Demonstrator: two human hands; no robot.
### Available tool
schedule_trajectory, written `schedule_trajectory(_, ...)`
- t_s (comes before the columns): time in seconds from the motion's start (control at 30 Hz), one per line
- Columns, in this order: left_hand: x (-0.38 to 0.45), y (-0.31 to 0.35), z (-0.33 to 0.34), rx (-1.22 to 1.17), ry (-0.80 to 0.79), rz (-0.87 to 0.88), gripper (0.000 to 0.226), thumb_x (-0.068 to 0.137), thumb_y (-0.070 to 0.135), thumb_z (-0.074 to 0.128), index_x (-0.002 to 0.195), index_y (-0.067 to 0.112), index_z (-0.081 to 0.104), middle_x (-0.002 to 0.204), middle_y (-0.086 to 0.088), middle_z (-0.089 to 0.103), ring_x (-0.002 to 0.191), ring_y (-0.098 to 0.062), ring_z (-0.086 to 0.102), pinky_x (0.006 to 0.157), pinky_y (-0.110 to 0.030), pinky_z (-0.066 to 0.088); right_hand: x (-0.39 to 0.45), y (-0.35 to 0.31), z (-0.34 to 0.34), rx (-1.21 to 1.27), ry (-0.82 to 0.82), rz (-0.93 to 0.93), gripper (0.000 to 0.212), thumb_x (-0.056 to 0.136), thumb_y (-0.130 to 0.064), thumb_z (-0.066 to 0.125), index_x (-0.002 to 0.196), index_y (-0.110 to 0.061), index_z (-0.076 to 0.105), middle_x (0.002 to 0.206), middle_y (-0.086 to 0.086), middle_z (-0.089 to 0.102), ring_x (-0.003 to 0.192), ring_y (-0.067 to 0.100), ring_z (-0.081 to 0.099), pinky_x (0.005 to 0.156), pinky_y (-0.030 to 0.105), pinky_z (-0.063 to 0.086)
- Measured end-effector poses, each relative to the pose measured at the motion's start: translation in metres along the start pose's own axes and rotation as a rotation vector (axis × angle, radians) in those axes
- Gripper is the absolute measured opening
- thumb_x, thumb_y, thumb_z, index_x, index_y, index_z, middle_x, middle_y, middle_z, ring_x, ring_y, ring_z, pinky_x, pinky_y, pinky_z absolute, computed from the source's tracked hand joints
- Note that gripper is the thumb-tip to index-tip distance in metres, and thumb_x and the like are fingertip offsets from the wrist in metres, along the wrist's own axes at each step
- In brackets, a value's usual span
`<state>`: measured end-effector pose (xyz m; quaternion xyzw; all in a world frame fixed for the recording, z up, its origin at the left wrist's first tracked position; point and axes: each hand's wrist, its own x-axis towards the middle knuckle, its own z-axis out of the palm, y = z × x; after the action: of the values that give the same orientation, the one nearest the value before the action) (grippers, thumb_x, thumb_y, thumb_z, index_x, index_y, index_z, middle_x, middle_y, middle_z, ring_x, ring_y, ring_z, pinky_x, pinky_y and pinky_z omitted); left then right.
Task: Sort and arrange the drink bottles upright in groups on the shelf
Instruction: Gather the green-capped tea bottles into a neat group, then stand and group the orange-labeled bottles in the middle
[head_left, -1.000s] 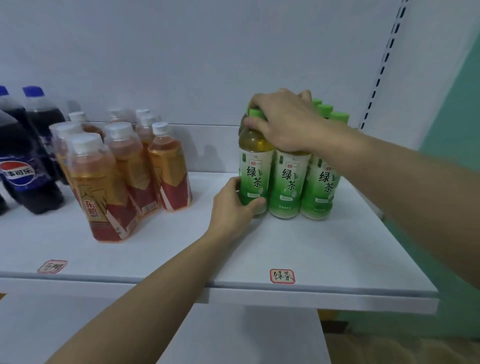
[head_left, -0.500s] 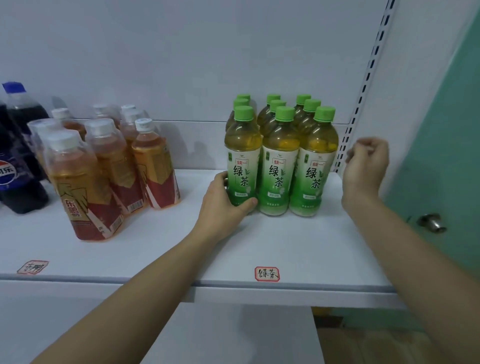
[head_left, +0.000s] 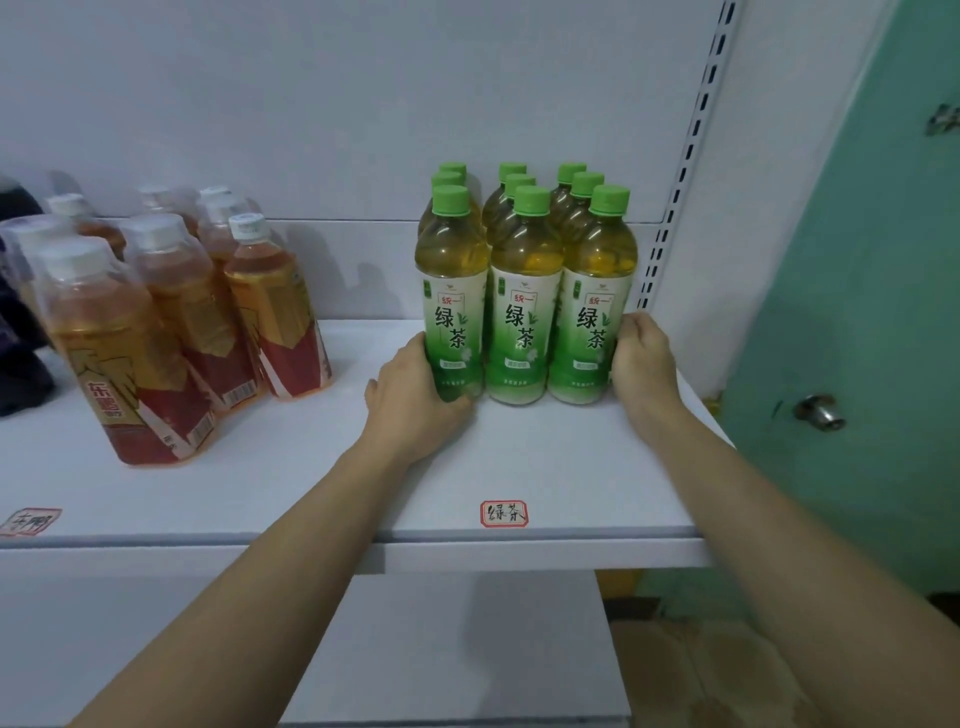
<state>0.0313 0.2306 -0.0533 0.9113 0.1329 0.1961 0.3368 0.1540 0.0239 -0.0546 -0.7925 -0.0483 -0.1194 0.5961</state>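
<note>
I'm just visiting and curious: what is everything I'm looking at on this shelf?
green tea bottles: nine, green caps, upright in a three-by-three block at the shelf's right
amber bottles: about eight, white caps, red-gold labels, grouped at left
dark bottles: count unclear, far left edge
labels: two, red-bordered, on the shelf's front
shelf: one, white
door: one, green, with metal knob, at right
left hand: grips the front-left green tea bottle
right hand: against the front-right green tea bottle
</note>
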Motion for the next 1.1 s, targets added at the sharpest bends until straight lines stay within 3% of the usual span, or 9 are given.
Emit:
schedule_trajectory(0.23,0.002,-0.007,0.001,0.054,-0.010,0.005,0.068,0.081,0.052,0.075,0.134,0.020,0.048,0.133,-0.001,0.063,0.119,-0.029,0.059,0.102,-0.055,0.046,-0.007,-0.009,-0.007,0.138,0.030,-0.041,0.023,0.085,-0.023,0.038,0.094,-0.026,0.059,0.098,0.005,0.068,0.096,0.026,0.064,0.084,0.045,0.056)
schedule_trajectory(0.4,0.002,-0.006,0.000,0.100,-0.010,-0.020,0.069,0.079,0.055,0.075,0.131,0.016,0.051,0.128,-0.006,0.064,0.114,-0.031,0.061,0.097,-0.050,0.050,-0.018,-0.019,-0.016,0.137,0.300,-0.407,0.009,0.091,-0.015,0.046,0.098,-0.013,0.051,0.079,-0.006,0.053,0.071,0.009,0.050,0.065,0.037,0.044)
schedule_trajectory(0.5,-0.005,-0.010,-0.011,0.247,-0.092,-0.047,0.072,0.082,0.060,0.070,0.131,0.013,0.047,0.130,-0.009,0.061,0.115,-0.030,0.059,0.093,-0.043,0.052,-0.035,-0.034,-0.018,0.035,0.326,-0.633,0.008,0.091,-0.008,0.056,0.097,-0.004,0.053,0.078,0.001,0.050,0.067,0.012,0.047,0.057,0.029,0.041)
schedule_trajectory(0.6,-0.026,-0.021,-0.039,0.399,-0.218,0.038,0.078,0.091,0.059,0.059,0.149,0.012,0.036,0.150,-0.008,0.048,0.135,-0.027,0.048,0.107,-0.039,0.043,-0.073,-0.051,-0.003,-0.018,0.163,-0.690,0.012,0.090,-0.001,0.060,0.095,-0.009,0.053,0.079,0.007,0.053,0.068,0.015,0.048,0.060,0.022,0.040)
schedule_trajectory(0.67,-0.043,-0.031,-0.067,0.418,-0.303,0.100,0.076,0.093,0.058,0.057,0.154,0.018,0.034,0.156,-0.002,0.044,0.140,-0.022,0.044,0.113,-0.037,0.039,-0.101,-0.063,0.019,-0.059,-0.067,-0.612,0.014,0.089,-0.003,0.064,0.095,-0.012,0.055,0.082,0.005,0.058,0.074,0.011,0.052,0.063,0.019,0.043)
schedule_trajectory(0.73,-0.059,-0.043,-0.099,0.407,-0.288,0.129,0.064,0.092,0.056,0.060,0.146,0.024,0.049,0.144,0.004,0.057,0.127,-0.017,0.055,0.107,-0.036,0.047,-0.128,-0.072,0.048,-0.144,-0.305,-0.559,0.016,0.089,-0.009,0.068,0.099,-0.019,0.059,0.088,-0.002,0.061,0.082,0.008,0.056,0.066,0.013,0.042)
schedule_trajectory(0.8,-0.075,-0.057,-0.136,0.336,-0.216,0.115,0.042,0.092,0.052,0.063,0.124,0.026,0.066,0.116,0.011,0.070,0.102,-0.008,0.065,0.090,-0.034,0.057,-0.154,-0.081,0.081,-0.218,-0.459,-0.565,0.017,0.090,-0.019,0.068,0.103,-0.028,0.060,0.094,-0.010,0.061,0.089,0.006,0.057,0.070,0.013,0.042)
schedule_trajectory(0.93,-0.102,-0.106,-0.215,0.275,-0.128,0.034,0.017,0.092,0.042,0.065,0.096,0.027,0.073,0.088,0.015,0.070,0.081,-0.004,0.065,0.076,-0.030,0.058,-0.206,-0.108,0.144,-0.162,-0.581,-0.576,0.015,0.091,-0.024,0.066,0.102,-0.033,0.061,0.096,-0.015,0.060,0.094,0.005,0.056,0.071,0.009,0.038)
schedule_trajectory(1.1,-0.108,-0.202,-0.292,0.444,0.039,-0.082,0.022,0.094,0.036,0.065,0.110,0.022,0.071,0.108,0.006,0.070,0.097,-0.014,0.063,0.089,-0.037,0.054,-0.256,-0.147,0.227,-0.057,-0.673,-0.595,0.014,0.092,-0.016,0.066,0.098,-0.028,0.064,0.092,-0.010,0.065,0.087,0.009,0.060,0.069,0.013,0.044)
